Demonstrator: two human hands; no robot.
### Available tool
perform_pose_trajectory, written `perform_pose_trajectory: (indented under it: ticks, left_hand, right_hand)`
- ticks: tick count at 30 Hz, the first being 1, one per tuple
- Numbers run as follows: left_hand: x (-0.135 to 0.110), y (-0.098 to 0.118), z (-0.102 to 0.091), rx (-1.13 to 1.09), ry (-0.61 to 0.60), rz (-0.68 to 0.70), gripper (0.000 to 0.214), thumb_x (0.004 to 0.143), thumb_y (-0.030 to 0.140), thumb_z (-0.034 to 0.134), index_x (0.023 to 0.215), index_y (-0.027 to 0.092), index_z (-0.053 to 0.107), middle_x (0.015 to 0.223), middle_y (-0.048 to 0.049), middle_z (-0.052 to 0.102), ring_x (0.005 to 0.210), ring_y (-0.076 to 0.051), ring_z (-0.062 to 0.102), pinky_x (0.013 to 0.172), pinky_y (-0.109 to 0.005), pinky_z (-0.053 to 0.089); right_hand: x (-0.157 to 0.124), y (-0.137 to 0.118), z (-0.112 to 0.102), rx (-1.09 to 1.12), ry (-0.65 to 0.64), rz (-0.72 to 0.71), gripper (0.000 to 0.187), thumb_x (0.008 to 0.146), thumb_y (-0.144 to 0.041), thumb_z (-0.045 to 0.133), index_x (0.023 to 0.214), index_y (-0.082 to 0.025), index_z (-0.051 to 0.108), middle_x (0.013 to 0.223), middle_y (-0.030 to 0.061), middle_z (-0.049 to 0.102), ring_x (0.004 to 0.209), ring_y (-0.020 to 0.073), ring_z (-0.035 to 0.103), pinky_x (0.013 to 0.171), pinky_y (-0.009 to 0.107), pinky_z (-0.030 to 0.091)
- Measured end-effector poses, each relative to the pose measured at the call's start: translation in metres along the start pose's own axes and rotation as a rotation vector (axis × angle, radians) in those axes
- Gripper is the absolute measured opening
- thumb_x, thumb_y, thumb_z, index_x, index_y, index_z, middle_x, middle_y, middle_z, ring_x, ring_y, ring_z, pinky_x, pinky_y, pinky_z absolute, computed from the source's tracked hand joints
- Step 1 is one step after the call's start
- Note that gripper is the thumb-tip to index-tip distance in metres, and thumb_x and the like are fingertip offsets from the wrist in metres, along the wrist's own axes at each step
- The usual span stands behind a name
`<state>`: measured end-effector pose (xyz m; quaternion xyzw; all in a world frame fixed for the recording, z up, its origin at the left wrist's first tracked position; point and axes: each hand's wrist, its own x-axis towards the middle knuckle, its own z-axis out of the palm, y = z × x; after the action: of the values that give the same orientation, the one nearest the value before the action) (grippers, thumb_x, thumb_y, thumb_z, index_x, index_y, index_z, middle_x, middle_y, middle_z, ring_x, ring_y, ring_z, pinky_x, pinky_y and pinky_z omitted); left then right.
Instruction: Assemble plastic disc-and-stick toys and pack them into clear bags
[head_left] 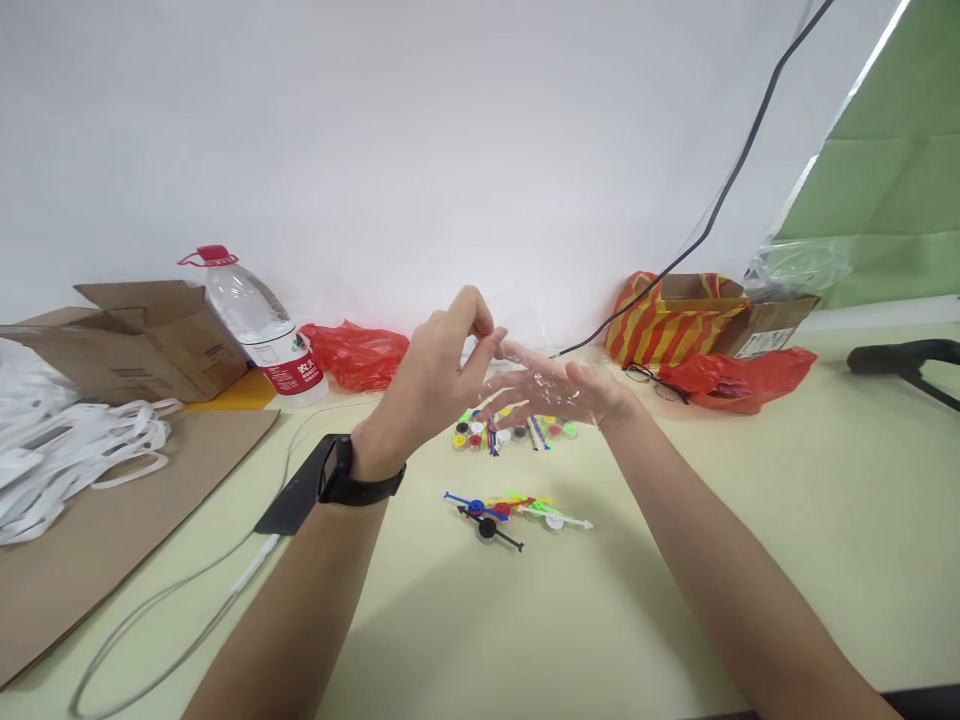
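Note:
My left hand (442, 365), with a black watch (363, 487) on its wrist, pinches the edge of a clear plastic bag (517, 392) between thumb and fingers. My right hand (574, 385) is stretched out with its fingers spread, and the thin film of the bag lies over them. Below the hands on the table is a loose group of arrow spinners: a black spinner (487, 528), a blue spinner (475, 508), a red spinner (502, 511) and a white spinner (554, 522), with yellow and green ones among them. Behind, partly hidden by my hands, sit several small coloured discs (475, 440) and arrow pieces (537, 433).
On the left are a cardboard box (150, 340), a large water bottle (262, 330), white straps (82, 460), a dark phone (300, 490) and a cable (172, 582). A red bag (360, 355) lies behind. At right: a striped bag (660, 330), glasses (652, 380), another red bag (750, 380).

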<state>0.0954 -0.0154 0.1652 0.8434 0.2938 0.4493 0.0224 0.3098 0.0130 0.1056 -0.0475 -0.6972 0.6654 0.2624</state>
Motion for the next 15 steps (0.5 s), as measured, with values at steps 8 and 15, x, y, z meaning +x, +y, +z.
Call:
perform_pose_trajectory:
  ticks: [8,15]
  left_hand:
    - [-0.002,-0.004,-0.013,-0.326,-0.122,-0.189,0.027,0.100,0.049,0.062,0.099,0.022,0.056,0.082,-0.0041,0.075,0.079,-0.021,0.076,0.067,-0.032,0.058]
    - [0.003,0.004,-0.044,-0.270,-0.706,-0.105,0.030,0.094,0.050,0.066,0.112,0.030,0.078,0.112,-0.0053,0.079,0.103,-0.026,0.074,0.084,-0.035,0.058]
  right_hand:
    - [-0.005,0.014,-0.017,-0.018,-0.084,0.047,0.107,0.080,-0.079,0.063,0.165,-0.035,0.014,0.138,0.0133,0.062,0.127,0.0340,0.057,0.107,0.059,0.040]
    - [-0.014,-0.010,-0.016,-0.412,-0.057,0.149,0.097,0.086,-0.049,0.077,0.165,-0.036,0.021,0.164,0.0096,0.039,0.145,0.0294,0.043,0.108,0.044,0.045]
